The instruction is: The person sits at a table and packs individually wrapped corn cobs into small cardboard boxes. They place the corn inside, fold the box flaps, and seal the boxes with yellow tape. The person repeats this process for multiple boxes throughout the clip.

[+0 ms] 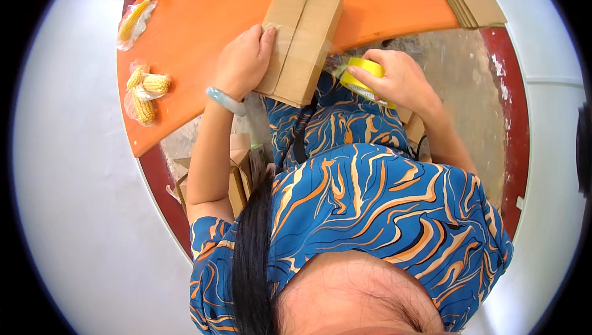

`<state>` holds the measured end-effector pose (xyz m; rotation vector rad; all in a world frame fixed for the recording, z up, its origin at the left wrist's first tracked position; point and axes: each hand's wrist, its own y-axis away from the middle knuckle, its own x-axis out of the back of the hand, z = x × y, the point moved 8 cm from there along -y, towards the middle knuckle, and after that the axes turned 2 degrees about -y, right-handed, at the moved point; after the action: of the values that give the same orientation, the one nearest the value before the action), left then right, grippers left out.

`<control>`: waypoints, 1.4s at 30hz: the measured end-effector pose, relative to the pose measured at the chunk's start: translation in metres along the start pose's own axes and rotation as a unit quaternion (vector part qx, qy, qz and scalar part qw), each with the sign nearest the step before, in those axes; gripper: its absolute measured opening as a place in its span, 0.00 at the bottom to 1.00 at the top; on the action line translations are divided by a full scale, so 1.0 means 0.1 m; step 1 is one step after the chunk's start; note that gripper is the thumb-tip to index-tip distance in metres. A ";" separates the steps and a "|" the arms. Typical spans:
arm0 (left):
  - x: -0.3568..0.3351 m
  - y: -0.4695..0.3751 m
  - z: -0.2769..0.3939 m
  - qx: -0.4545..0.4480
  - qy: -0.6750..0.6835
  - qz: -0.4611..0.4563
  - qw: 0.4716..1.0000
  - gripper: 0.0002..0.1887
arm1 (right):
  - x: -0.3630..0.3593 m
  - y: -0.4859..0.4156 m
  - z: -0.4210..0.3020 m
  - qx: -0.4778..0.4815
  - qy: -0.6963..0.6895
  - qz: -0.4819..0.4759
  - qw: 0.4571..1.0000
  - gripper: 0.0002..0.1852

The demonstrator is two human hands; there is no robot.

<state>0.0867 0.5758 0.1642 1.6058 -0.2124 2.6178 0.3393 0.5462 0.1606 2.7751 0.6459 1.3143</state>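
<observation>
A closed brown cardboard box (pixel 307 25) with a seam along its top rests partly on the orange table, its near end jutting past the edge above my lap. My left hand (pixel 247 60) grips its left side, thumb lying on top. Clear tape (pixel 282 39) lies across the top near that thumb. To the right of the box, apart from it, my right hand (pixel 393 76) holds a roll of yellow packing tape (pixel 370 69). Something clear, apparently loose tape, shows between roll and box; blur hides how far it reaches.
Corn cobs in clear plastic (pixel 143 87) lie at the left of the orange table (pixel 199 53), another wrapped cob (pixel 134 19) beyond them. Flattened cardboard sheets (pixel 467 0) are stacked at the far right. Open cardboard boxes (pixel 238 168) stand on the floor by my left arm.
</observation>
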 end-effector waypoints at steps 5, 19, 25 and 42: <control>0.00 -0.06 0.10 0.040 -0.020 -0.055 0.997 0.28 | -0.16 -0.11 0.14 0.012 0.090 0.006 0.996 0.28; -0.42 0.11 0.10 0.071 0.432 -0.020 0.899 0.34 | -0.25 -0.17 0.29 -0.020 0.058 -0.025 0.998 0.29; -0.07 0.41 0.04 0.113 0.612 0.028 0.782 0.25 | 0.25 0.11 -0.15 0.086 -0.026 0.057 0.994 0.20; 1.72 1.59 0.66 -0.057 0.573 0.356 0.736 0.29 | 1.27 1.06 -2.00 0.431 0.044 0.147 0.889 0.16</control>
<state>0.0470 0.4058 0.3340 -0.4736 -0.9717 3.3981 0.3012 0.4614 0.4026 3.6471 1.0640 1.4726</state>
